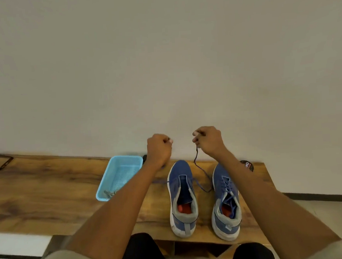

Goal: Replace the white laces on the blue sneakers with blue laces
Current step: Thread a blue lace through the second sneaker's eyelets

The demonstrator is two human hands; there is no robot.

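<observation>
— Where do the sneakers stand, and which way do they point?

— Both on the wooden bench [50,196], near its right end. The left sneaker [182,198] and the right sneaker [226,202] stand side by side, a little apart, heels at the near edge, toes toward the wall [162,59]. Each long axis runs from near edge to far edge.

— And the laces?

— The right sneaker is laced in blue. The left one's eyelets look mostly bare; a blue lace [201,173] passes through its front part, one end rising between the shoes, the other trailing out to the left.

— The hands?

— Both raised over the toes. The right hand [209,141] pinches the rising lace end. The left hand [159,148] is clenched; what it grasps, I cannot tell.

— Anything else?

— A light blue basket [109,185] left of the sneakers, with pale laces [110,193] in its near corner.
</observation>
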